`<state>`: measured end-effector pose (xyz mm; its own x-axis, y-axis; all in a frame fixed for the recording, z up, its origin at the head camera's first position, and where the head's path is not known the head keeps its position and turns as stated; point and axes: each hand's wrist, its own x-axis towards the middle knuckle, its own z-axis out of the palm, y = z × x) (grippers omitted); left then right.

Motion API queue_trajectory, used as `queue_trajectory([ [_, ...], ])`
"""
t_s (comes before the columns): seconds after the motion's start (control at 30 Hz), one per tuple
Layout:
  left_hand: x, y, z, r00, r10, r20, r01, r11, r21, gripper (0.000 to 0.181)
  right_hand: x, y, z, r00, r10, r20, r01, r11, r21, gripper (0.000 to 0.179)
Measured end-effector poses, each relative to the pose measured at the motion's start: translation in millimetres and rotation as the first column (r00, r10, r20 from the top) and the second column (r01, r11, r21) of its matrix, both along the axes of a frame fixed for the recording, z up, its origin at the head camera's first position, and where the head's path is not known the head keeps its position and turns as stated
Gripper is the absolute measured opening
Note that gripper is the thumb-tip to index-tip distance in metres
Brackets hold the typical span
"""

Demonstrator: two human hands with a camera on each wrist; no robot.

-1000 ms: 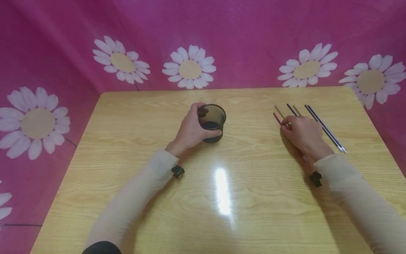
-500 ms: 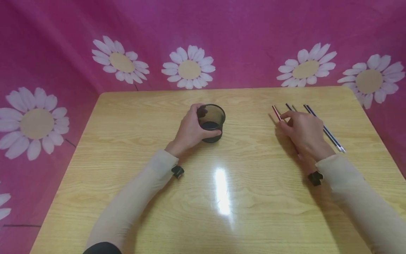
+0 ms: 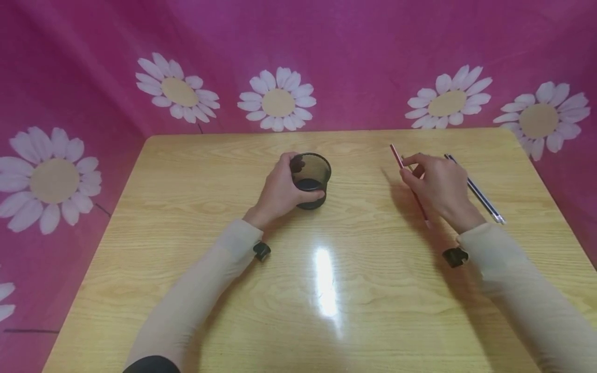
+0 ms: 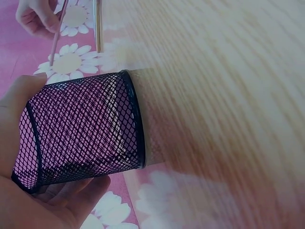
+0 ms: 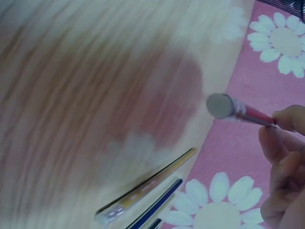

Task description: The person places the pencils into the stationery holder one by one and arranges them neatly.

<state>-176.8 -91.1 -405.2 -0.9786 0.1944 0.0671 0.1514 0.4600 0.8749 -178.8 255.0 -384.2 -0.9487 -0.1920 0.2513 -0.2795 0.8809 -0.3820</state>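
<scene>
A black mesh pencil cup (image 3: 318,165) stands upright near the middle of the table, its mouth facing up. My left hand (image 3: 279,189) grips it from the left, thumb in front and fingers round the back; the left wrist view shows the mesh wall (image 4: 83,129) between thumb and fingers. To the right, my right hand (image 3: 438,181) pinches a red pencil (image 3: 395,154) between thumb and forefinger. The pencil slants above the table, and its pale eraser end (image 5: 220,106) points at the right wrist camera. The right hand hides part of the pencils lying beneath it.
Two dark-blue striped pencils (image 3: 482,197) lie side by side right of the right hand. In the right wrist view, a yellow pencil (image 5: 147,186) and a blue pencil (image 5: 157,204) lie on the wooden table (image 3: 224,321). A pink flowered cloth (image 3: 359,62) hangs behind the table.
My right hand has taken hold of the red pencil, lifted it off the table and shifted slightly left with it. My left hand and the pencil cup stay put.
</scene>
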Motion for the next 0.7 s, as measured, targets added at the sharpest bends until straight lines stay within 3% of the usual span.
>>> queue_trajectory([
  [0.27,-1.8,-0.6,-1.0,1.000,-0.007,-0.003,0.007,1.000,-0.013,0.097,2.7,-12,6.9,0.995,0.036,-0.097,-0.041,0.998,-0.051,0.024],
  [0.47,-2.2,-1.9,-1.1,1.000,-0.004,0.001,0.004,1.000,-0.031,0.099,4.3,-23,13.0,0.993,0.040,-0.115,-0.048,0.997,-0.068,0.025],
  [0.7,-3.1,-2.3,-2.5,1.000,-0.002,-0.016,0.001,0.998,-0.056,0.100,5.5,-35,19.8,0.979,0.061,-0.195,-0.084,0.991,-0.108,0.023],
])
